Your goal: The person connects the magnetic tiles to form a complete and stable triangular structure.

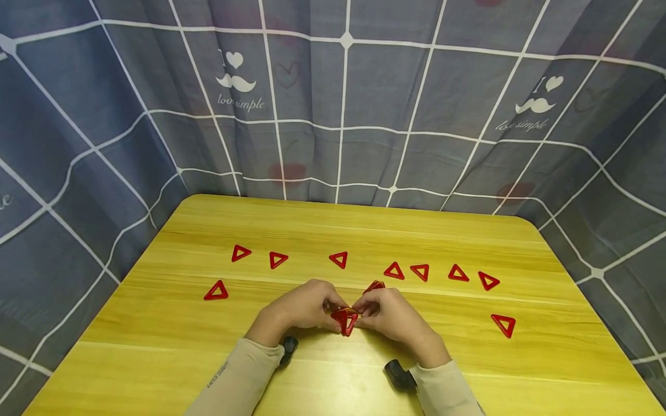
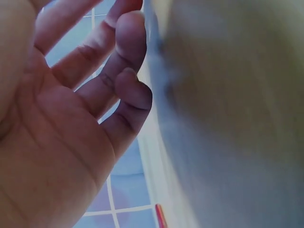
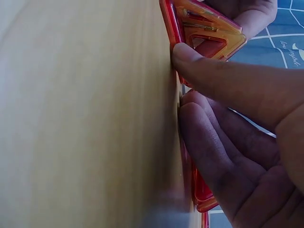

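Observation:
Near the front middle of the table, both hands meet around a small cluster of red triangular frame tiles (image 1: 346, 320) that stand tilted against each other. My left hand (image 1: 307, 306) pinches the cluster from its left side; the left wrist view shows that palm (image 2: 57, 137) with bent fingers, the tiles out of sight. My right hand (image 1: 396, 318) holds the other side. In the right wrist view its thumb (image 3: 187, 53) lies on the edge of a translucent red-orange tile (image 3: 232, 31). Another red tile (image 3: 204, 194) shows behind the right fingers, partly hidden.
Several loose red triangle tiles lie flat in a rough row across the table, among them one at left (image 1: 216, 290), one mid-table (image 1: 339, 259) and one at right (image 1: 503, 325). A grey checked curtain (image 1: 312, 150) hangs around the wooden table (image 1: 156, 346).

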`<state>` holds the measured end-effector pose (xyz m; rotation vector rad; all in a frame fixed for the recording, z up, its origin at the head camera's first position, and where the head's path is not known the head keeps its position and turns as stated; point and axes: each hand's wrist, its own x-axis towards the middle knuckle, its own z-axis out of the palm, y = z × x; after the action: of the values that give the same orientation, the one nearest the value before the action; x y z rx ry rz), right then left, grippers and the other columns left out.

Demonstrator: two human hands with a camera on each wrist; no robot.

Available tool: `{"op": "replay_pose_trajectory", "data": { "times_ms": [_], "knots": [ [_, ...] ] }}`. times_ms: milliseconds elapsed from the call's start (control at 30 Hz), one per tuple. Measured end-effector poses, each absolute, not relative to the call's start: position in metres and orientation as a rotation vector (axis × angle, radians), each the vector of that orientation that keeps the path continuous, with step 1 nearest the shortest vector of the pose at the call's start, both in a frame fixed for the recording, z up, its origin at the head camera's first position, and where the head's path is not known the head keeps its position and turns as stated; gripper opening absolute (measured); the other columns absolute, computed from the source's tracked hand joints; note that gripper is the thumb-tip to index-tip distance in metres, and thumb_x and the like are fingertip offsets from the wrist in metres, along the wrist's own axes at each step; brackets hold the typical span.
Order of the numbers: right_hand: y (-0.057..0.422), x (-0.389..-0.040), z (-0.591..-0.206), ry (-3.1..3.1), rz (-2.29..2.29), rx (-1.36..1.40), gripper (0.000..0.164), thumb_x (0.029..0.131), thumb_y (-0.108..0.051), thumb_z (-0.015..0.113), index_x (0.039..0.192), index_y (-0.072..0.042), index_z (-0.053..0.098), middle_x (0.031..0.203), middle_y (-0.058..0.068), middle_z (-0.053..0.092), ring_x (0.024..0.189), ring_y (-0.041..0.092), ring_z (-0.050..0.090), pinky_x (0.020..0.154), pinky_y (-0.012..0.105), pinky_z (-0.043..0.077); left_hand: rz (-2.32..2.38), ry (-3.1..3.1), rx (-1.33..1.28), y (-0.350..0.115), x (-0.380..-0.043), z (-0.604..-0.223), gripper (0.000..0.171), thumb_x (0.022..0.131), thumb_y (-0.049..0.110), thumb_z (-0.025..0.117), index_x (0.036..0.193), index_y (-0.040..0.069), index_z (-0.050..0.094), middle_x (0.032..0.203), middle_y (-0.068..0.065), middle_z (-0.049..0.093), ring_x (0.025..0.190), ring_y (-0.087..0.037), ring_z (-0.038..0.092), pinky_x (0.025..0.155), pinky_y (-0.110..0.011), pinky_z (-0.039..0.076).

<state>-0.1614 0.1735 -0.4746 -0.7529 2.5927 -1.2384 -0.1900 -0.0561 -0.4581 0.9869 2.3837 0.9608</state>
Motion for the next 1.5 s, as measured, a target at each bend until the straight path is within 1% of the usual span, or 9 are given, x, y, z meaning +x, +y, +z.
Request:
{"op": "replay_pose_trajectory", "data": {
  "times_ms": [200, 433, 600, 700, 867, 967, 1100, 1233, 1500],
  "knots": [
    [0.174, -0.162, -0.475, 2.610, -1.224, -0.748, 0.014, 0.082, -0.003, 0.084, 0.093, -0.007, 0.076, 0.081, -0.004, 0.069, 0.071, 0.006, 0.064, 0.065, 0.026, 0.054, 0.931, 2.379, 0.987, -0.056, -0.188, -0.456, 0.031, 0.080, 0.016, 0.088, 0.110, 0.014, 0.080, 0.087, 0.008, 0.062, 0.077, -0.007, 0.055, 0.066, -0.024, 0.049],
    [0.173, -0.162, -0.475, 2.618, -1.218, -0.746, 0.014, 0.081, -0.005, 0.084, 0.093, -0.007, 0.076, 0.080, -0.004, 0.068, 0.070, 0.006, 0.064, 0.065, 0.026, 0.054, 0.887, 2.399, 1.022, -0.056, -0.188, -0.454, 0.032, 0.080, 0.017, 0.088, 0.110, 0.015, 0.080, 0.085, 0.009, 0.060, 0.074, -0.005, 0.052, 0.064, -0.023, 0.048],
    [0.173, -0.161, -0.474, 2.622, -1.209, -0.738, 0.014, 0.081, -0.005, 0.084, 0.093, -0.007, 0.076, 0.080, -0.005, 0.068, 0.070, 0.006, 0.063, 0.065, 0.026, 0.054, 0.887, 2.398, 1.009, -0.056, -0.189, -0.456, 0.032, 0.079, 0.017, 0.088, 0.110, 0.013, 0.079, 0.087, 0.012, 0.062, 0.078, -0.006, 0.057, 0.069, -0.023, 0.049],
    [0.174, -0.162, -0.472, 2.601, -1.218, -0.732, 0.016, 0.081, -0.007, 0.085, 0.096, -0.007, 0.076, 0.082, -0.004, 0.068, 0.071, 0.006, 0.064, 0.066, 0.026, 0.054, 0.893, 2.401, 0.988, -0.055, -0.190, -0.457, 0.038, 0.078, 0.018, 0.090, 0.113, 0.011, 0.075, 0.089, 0.011, 0.063, 0.081, -0.007, 0.059, 0.072, -0.023, 0.050],
    [0.182, -0.162, -0.467, 2.509, -1.301, -0.723, 0.024, 0.082, -0.009, 0.085, 0.103, -0.005, 0.075, 0.088, 0.002, 0.070, 0.077, 0.011, 0.066, 0.069, 0.028, 0.055, 0.894, 2.376, 0.977, -0.055, -0.189, -0.457, 0.057, 0.077, 0.023, 0.091, 0.127, 0.014, 0.068, 0.089, 0.009, 0.062, 0.081, -0.009, 0.059, 0.074, -0.025, 0.050],
    [0.191, -0.161, -0.461, 2.465, -1.365, -0.710, 0.029, 0.082, -0.011, 0.085, 0.107, -0.004, 0.075, 0.093, 0.006, 0.071, 0.080, 0.015, 0.067, 0.071, 0.030, 0.056, 0.894, 2.367, 0.997, -0.054, -0.189, -0.457, 0.059, 0.077, 0.024, 0.091, 0.131, 0.015, 0.067, 0.091, 0.010, 0.062, 0.083, -0.009, 0.059, 0.075, -0.025, 0.049],
    [0.206, -0.160, -0.452, 2.458, -1.374, -0.683, 0.036, 0.081, -0.015, 0.087, 0.112, -0.003, 0.074, 0.104, 0.009, 0.072, 0.085, 0.017, 0.068, 0.074, 0.031, 0.056, 0.885, 2.384, 1.007, -0.053, -0.189, -0.459, 0.052, 0.078, 0.024, 0.090, 0.124, 0.015, 0.070, 0.091, 0.011, 0.062, 0.084, -0.009, 0.058, 0.077, -0.025, 0.049],
    [0.223, -0.158, -0.443, 2.479, -1.335, -0.612, 0.043, 0.079, -0.018, 0.088, 0.116, -0.004, 0.072, 0.112, 0.010, 0.070, 0.089, 0.021, 0.067, 0.075, 0.031, 0.056, 0.893, 2.394, 0.964, -0.053, -0.189, -0.460, 0.047, 0.077, 0.025, 0.090, 0.118, 0.015, 0.071, 0.089, 0.009, 0.060, 0.082, -0.009, 0.056, 0.075, -0.025, 0.048],
    [0.260, -0.155, -0.433, 2.563, -1.287, -0.453, 0.049, 0.079, -0.018, 0.088, 0.121, -0.003, 0.070, 0.110, 0.015, 0.067, 0.094, 0.030, 0.067, 0.074, 0.032, 0.055, 0.937, 2.377, 0.908, -0.054, -0.188, -0.462, 0.043, 0.076, 0.023, 0.091, 0.112, 0.017, 0.069, 0.083, 0.001, 0.057, 0.074, -0.007, 0.049, 0.069, -0.026, 0.045]
  ]
}}
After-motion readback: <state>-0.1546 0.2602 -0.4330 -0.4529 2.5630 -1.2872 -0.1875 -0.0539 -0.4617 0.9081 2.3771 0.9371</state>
